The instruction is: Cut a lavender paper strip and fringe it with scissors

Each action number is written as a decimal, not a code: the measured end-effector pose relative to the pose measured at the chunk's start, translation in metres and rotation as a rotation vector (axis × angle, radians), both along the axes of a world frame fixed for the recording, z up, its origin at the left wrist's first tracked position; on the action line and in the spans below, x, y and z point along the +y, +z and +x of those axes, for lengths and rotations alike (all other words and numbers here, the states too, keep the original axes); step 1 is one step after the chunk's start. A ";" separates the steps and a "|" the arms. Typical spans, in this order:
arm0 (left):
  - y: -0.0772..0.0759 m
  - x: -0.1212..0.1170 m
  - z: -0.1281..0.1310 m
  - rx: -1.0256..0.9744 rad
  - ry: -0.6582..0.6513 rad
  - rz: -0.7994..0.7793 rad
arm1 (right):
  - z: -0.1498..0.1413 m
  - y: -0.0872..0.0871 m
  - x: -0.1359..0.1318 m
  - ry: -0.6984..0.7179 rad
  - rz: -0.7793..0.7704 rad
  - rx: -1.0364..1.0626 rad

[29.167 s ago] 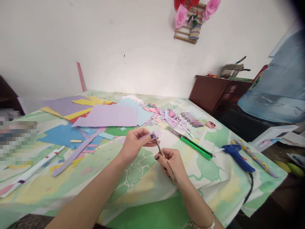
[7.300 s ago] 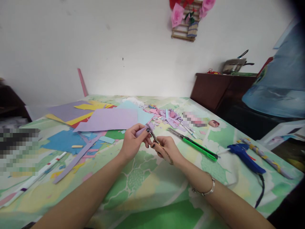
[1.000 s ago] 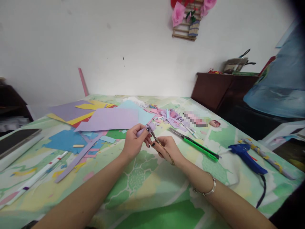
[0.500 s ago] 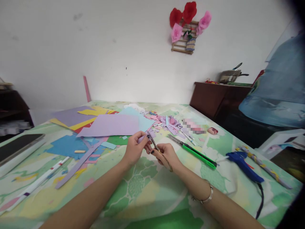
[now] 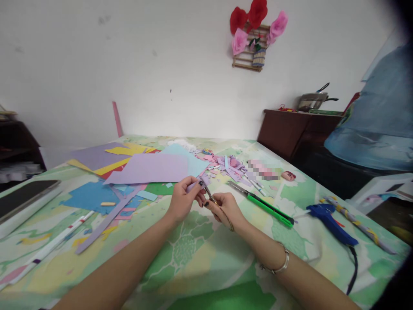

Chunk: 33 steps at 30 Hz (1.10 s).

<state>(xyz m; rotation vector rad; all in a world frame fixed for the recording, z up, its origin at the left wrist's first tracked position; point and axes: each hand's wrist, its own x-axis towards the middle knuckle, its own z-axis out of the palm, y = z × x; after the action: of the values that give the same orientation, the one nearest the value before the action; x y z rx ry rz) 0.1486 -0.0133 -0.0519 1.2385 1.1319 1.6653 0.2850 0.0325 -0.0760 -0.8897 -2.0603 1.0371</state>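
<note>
Between finger and thumb, my left hand (image 5: 183, 197) pinches a small piece of purple paper (image 5: 192, 186), most of it hidden by the fingers. My right hand (image 5: 227, 210) is closed around the handles of a pair of scissors (image 5: 208, 192). The blades point up and left, touching or very near the purple piece at my left fingertips. Behind my hands lies a large purple paper sheet (image 5: 151, 168) over a light blue sheet (image 5: 183, 155). A heap of purple and pink paper scraps (image 5: 230, 164) sits just beyond the scissors.
To the right lie a green utility knife (image 5: 269, 209) with its blade out and a blue glue gun (image 5: 334, 226) with a black cord. On the left are blue paper (image 5: 85, 198), a long purple strip (image 5: 106, 221), a white stick (image 5: 51, 245) and a phone (image 5: 26, 196).
The scissors' handles look closer together than before. Both hands stay in nearly the same place, and the camera view has shifted slightly.
</note>
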 end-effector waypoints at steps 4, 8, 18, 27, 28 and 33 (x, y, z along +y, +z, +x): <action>-0.001 0.000 0.000 -0.025 -0.028 0.018 | 0.000 0.002 -0.001 -0.001 -0.014 0.005; 0.000 0.000 0.000 -0.035 -0.047 0.030 | 0.000 0.003 -0.002 0.001 -0.030 0.023; 0.001 0.000 0.000 -0.027 -0.024 0.011 | 0.000 0.002 -0.002 0.016 -0.042 0.034; 0.001 0.000 0.000 -0.022 -0.024 0.001 | 0.000 0.001 -0.001 0.013 -0.045 0.029; 0.001 0.000 0.000 -0.024 -0.024 -0.001 | 0.000 0.001 -0.001 0.010 -0.042 0.027; 0.000 0.000 0.000 -0.023 -0.019 -0.001 | 0.000 0.001 -0.001 0.005 -0.041 0.019</action>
<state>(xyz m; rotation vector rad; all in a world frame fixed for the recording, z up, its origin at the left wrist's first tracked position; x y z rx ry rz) 0.1490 -0.0129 -0.0517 1.2231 1.1038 1.6610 0.2851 0.0315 -0.0748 -0.8923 -2.0332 1.0902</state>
